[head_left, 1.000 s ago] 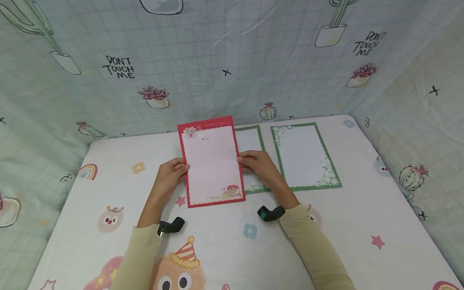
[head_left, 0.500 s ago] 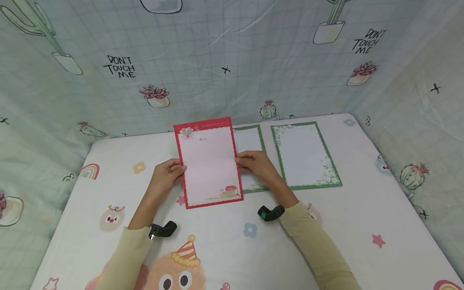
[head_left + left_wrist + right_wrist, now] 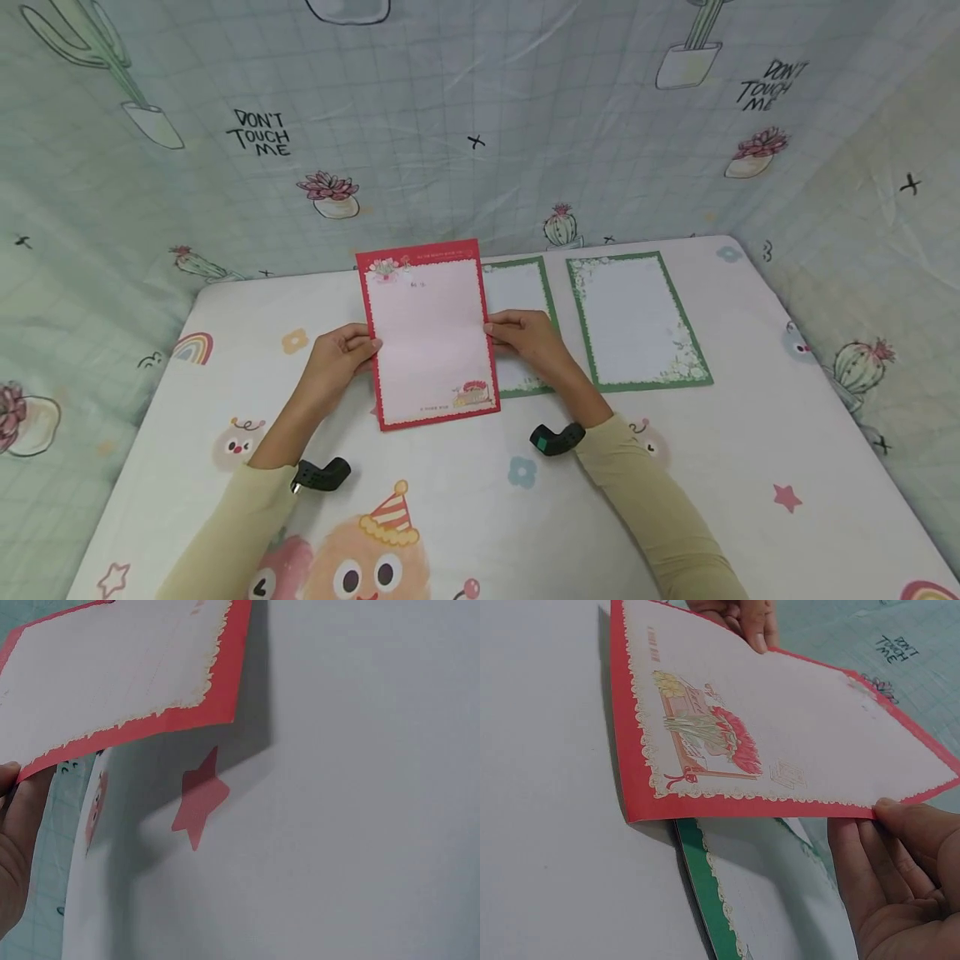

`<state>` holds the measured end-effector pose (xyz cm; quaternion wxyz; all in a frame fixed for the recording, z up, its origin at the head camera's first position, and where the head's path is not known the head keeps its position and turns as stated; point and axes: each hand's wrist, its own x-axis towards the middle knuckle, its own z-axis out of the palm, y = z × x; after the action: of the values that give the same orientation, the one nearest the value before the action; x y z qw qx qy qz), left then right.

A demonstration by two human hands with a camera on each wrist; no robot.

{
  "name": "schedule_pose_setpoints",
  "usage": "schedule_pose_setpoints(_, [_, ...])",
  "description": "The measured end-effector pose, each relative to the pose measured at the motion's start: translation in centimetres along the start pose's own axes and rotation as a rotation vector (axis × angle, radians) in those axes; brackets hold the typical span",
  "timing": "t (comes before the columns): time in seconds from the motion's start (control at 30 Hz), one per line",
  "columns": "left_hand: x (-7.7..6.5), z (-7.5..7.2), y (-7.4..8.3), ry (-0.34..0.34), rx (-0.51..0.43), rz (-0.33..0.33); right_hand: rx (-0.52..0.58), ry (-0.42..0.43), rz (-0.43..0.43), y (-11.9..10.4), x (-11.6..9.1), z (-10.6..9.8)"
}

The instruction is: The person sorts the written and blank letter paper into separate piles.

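Both hands hold a red-bordered sheet of letter paper (image 3: 429, 342), raised above the table and tilted. My left hand (image 3: 335, 367) pinches its left edge, thumb on the front face. On the opposite edge, my right hand (image 3: 531, 340) pinches it with the thumb in front and fingers behind. Flowers are printed at the sheet's top left and bottom right, seen close in the right wrist view. Behind it, a green-bordered sheet (image 3: 517, 287) lies on the table, its left part hidden by the red-bordered one. In the left wrist view only part of the left hand (image 3: 19, 847) shows.
A second green-bordered sheet (image 3: 633, 321) lies flat at the right of the first. The white table cover (image 3: 465, 517) has printed cartoon figures, stars and flowers. A patterned curtain (image 3: 420, 125) hangs along the table's back and sides.
The red-bordered sheet has shifted slightly to the left, held by both hands. My left forearm has swung outward to the left. The green-bordered sheets stay where they lay.
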<state>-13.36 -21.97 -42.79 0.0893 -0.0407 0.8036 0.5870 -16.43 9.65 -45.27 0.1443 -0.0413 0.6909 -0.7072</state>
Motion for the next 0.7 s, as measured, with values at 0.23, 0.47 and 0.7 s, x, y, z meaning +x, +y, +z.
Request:
schedule_pose_setpoints(0.23, [0.1, -0.3, 0.4, -0.027, 0.013, -0.003, 0.038, -0.016, -0.001, -0.1, 0.0, 0.1])
schedule_pose_setpoints(0.47, [0.1, -0.8, 0.5, -0.034, 0.033, -0.013, 0.02, -0.011, 0.005, -0.1, 0.2, 0.5])
schedule_pose_setpoints(0.7, [0.1, -1.2, 0.7, -0.041, 0.049, -0.022, 0.032, -0.012, 0.014, 0.0, 0.3, 0.8])
